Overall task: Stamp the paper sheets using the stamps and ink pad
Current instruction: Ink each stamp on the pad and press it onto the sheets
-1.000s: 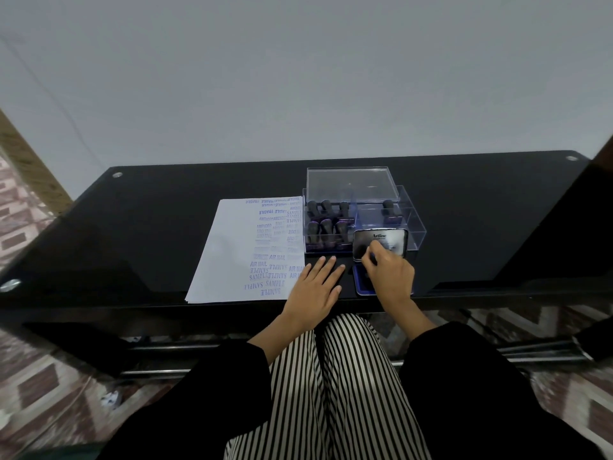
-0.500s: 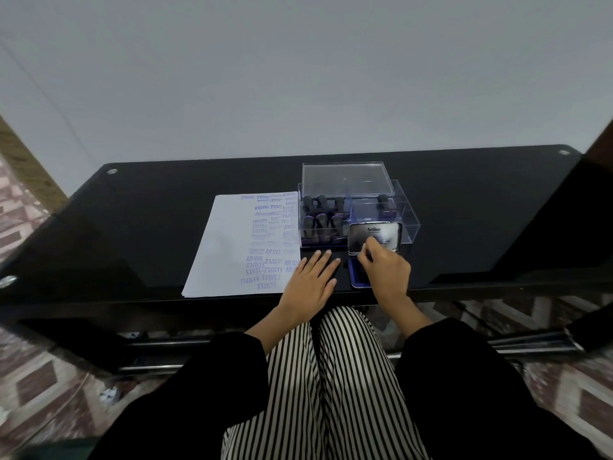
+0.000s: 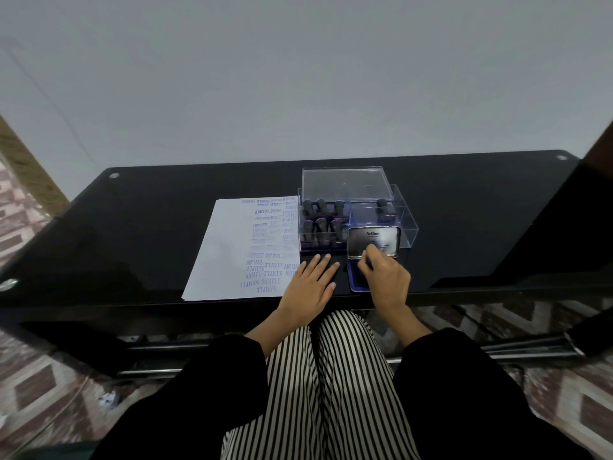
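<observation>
- I see a black glass table (image 3: 481, 210) running across the middle of the frame, with a plain pale wall above it.
- The paper sheets (image 3: 232, 254) lie flat on the table, left of centre. The right half of the top sheet is crowded with blue prints reading SAMPLE, AIR MAIL and FRAGILE.
- A clear plastic box (image 3: 409, 227) sits just right of the paper, its edge against the sheets. Its clear lid (image 3: 345, 184) rests at the far side.
- My left hand (image 3: 310, 288) lies flat on the table with its fingers straight, holding nothing. It covers the lower right corner of the paper.
- My right hand (image 3: 386, 282), just right of the left, hovers with its fingers curled over the ink pad (image 3: 354, 282).
- The ink pad's blue base shows under the right hand, at the near edge of the table. Its metal cover (image 3: 381, 239), printed Artline, stands raised beyond the fingertips.
- I cannot tell whether the curled right fingers pinch a stamp; only a bluish sliver shows between them.
- Dark-handled stamps (image 3: 321, 224) stand upright in the box's left compartment, beyond the left hand's fingertips and not touched.
- One more stamp (image 3: 383, 207) stands alone in the right compartment, beyond the raised cover.
</observation>
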{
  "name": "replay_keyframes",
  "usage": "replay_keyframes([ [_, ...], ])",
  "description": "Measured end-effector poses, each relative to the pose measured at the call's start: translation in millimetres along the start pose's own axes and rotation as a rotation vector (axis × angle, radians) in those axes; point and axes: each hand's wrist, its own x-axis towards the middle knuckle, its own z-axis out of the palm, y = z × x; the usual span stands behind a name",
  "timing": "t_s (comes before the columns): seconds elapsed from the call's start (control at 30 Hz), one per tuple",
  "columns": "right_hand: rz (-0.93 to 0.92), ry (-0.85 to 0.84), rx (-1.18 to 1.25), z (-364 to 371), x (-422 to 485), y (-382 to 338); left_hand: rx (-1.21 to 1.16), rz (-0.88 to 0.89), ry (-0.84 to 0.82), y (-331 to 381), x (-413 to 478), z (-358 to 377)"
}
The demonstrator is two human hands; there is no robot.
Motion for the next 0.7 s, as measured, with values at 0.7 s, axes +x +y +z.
replay_keyframes([
  [0.7, 0.01, -0.191, 0.012, -10, 10, -3, -0.112, -0.014, -0.039, 3, 4, -15],
])
